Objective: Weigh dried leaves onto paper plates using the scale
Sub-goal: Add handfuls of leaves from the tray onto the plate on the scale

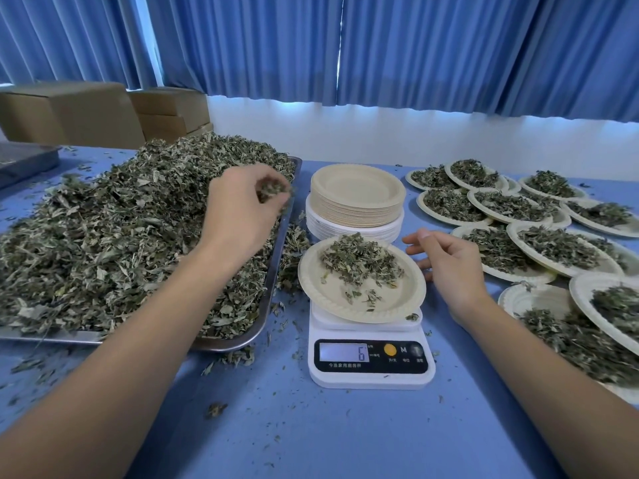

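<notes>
Dried leaves (121, 236): heaped on tray (221, 344) left of scale (370, 361), part-portion on paper plate (387, 305) atop it. Left hand (242, 209), grip pinching a tuft (273, 190) over the tray's edge; right hand (446, 261), grip slack, empty, beside the plate rim. Step judged topping-up: carry tuft rightward over tray lip, open path, plate stack (358, 198) close behind scale.
</notes>
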Tool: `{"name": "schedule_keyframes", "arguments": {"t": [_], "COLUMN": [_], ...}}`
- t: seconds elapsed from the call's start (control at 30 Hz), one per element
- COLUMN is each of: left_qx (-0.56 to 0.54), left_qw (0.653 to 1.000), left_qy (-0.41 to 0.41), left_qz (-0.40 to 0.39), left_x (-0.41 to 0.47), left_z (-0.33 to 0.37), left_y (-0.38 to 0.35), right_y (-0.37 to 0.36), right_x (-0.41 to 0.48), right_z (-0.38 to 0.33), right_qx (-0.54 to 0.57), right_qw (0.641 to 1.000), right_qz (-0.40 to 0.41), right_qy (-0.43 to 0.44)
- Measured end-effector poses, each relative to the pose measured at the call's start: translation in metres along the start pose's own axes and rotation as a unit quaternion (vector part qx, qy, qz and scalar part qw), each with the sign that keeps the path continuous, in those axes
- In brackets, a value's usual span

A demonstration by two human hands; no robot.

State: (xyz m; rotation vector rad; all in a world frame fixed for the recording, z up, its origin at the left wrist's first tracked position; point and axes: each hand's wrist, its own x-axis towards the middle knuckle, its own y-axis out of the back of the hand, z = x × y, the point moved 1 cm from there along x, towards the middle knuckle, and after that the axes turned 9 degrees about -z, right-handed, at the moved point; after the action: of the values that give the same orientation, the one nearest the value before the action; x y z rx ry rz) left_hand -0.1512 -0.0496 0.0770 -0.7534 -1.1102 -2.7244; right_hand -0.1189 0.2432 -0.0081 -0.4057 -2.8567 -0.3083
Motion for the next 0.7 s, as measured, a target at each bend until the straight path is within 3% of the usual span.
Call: {"name": "schedule_keyframes", "arguments": {"t": [0.13, 0.27, 0.37, 0.47, 0.6, 0.7], "left_qx": [-0.119, -0.132, -0.129, -0.003, 0.184, 0.232], "left_qw": [0.977, 0.941, 0.962, 0.985, 0.947, 0.914], "left_qy": [-0.074, -0.045, -0.014, 0.031, 0.141, 0.201], "left_qz": [-0.16, -0.309, -0.242, -0.172, -0.223, -0.265], "left_x": [-0.015, -0.022, -0.012, 0.002, 0.009, 0.007], "left_z": [0.035, 0.044, 0.033, 0.013, -0.019, -0.033], "left_y": [-0.012, -0.026, -0.019, -0.006, -0.003, -0.005], "right_y": [0.0, -0.001, -0.002, -0.001, -0.002, -0.003], "right_x": [-0.001, -0.002, -0.003, -0.004, -0.003, -0.002], "right_z": [-0.001, -0.002, -0.003, -0.003, -0.003, -0.003], "right_qx": [0.007, 0.009, 0.007, 0.002, -0.004, -0.004], "right_qw": [1.0, 1.0, 1.0, 1.0, 1.0, 1.0], "right_qz": [-0.006, -0.017, -0.02, -0.018, -0.023, -0.024], "right_qy": [0.0, 0.003, 0.007, 0.012, 0.01, 0.011]}}
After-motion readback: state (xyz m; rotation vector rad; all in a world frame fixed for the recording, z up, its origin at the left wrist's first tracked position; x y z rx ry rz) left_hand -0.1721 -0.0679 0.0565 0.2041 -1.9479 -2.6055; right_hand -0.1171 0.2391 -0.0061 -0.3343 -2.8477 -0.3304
